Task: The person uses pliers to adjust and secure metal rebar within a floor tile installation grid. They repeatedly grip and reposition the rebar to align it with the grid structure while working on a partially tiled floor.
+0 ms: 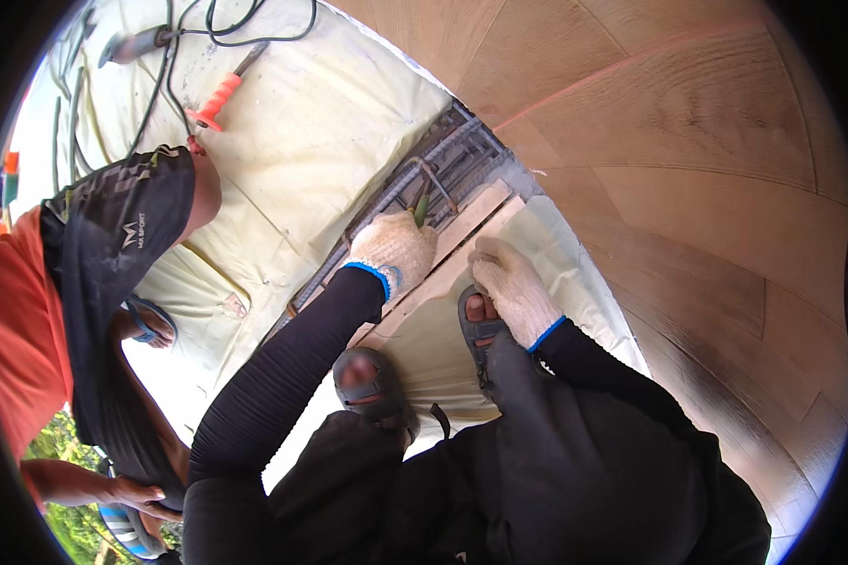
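My left hand (393,247), in a white knit glove with a blue cuff, is closed around a green-handled tool (423,209), which looks like pliers, inside a narrow channel of steel rebar (426,155). A bent bar crosses near the tool's tip. My gloved right hand (509,287) is open with loosely bent fingers, beside a pale wooden strip (481,200) with a dark slot along it, above my right sandal. Whether its fingertips touch anything, I cannot tell.
A co-worker in red shirt (19,320) and dark shorts is at left on cream sheeting (311,104). A chisel with orange grip (219,97), a power tool (137,44) and cords lie there. A curved brown planked surface (697,169) fills the right side.
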`<state>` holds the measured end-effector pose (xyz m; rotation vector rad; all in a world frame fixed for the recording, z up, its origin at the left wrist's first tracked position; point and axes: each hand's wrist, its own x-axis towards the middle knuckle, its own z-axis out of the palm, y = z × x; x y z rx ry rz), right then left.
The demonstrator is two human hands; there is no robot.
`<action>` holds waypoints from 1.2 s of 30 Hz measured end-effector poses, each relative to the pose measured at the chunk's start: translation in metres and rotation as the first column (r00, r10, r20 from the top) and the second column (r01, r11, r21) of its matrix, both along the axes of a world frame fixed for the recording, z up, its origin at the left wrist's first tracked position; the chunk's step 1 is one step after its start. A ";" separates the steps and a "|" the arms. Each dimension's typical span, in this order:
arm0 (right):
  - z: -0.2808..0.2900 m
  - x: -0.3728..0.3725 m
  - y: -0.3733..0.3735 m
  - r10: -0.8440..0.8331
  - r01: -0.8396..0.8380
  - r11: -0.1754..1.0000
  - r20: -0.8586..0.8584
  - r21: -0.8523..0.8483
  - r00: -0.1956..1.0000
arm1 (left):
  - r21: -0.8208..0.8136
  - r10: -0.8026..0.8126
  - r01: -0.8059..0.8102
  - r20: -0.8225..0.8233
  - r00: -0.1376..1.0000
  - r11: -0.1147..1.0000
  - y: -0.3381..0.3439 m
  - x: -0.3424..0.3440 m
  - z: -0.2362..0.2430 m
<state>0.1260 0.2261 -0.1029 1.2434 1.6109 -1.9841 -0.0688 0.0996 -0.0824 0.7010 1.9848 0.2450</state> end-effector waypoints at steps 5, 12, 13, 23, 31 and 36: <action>-0.021 0.021 0.005 0.065 -0.052 0.986 -0.078 0.160 0.995 | 0.001 0.223 -0.223 0.059 0.973 0.975 0.005 -0.002 -0.052; -0.018 0.018 0.010 0.015 -0.014 1.000 -0.029 0.008 0.999 | 0.138 0.174 -0.182 0.067 0.983 0.974 0.001 -0.003 -0.153; -0.019 0.021 0.011 -0.005 0.006 1.000 -0.039 0.029 0.999 | 0.094 -0.114 0.109 0.052 0.992 0.990 0.013 -0.016 -0.143; -0.015 0.025 0.020 0.097 -0.098 0.995 -0.033 -0.024 0.995 | 0.115 0.426 -0.453 0.200 0.882 0.884 0.019 -0.003 -0.152; -0.011 0.020 0.018 0.088 -0.088 0.996 -0.006 -0.027 0.996 | 0.077 0.418 -0.457 0.289 0.861 0.886 0.020 -0.007 -0.159; -0.008 0.019 0.017 0.119 -0.119 0.993 -0.018 0.024 0.993 | 0.002 0.260 -0.267 0.212 0.942 0.964 0.025 -0.019 -0.158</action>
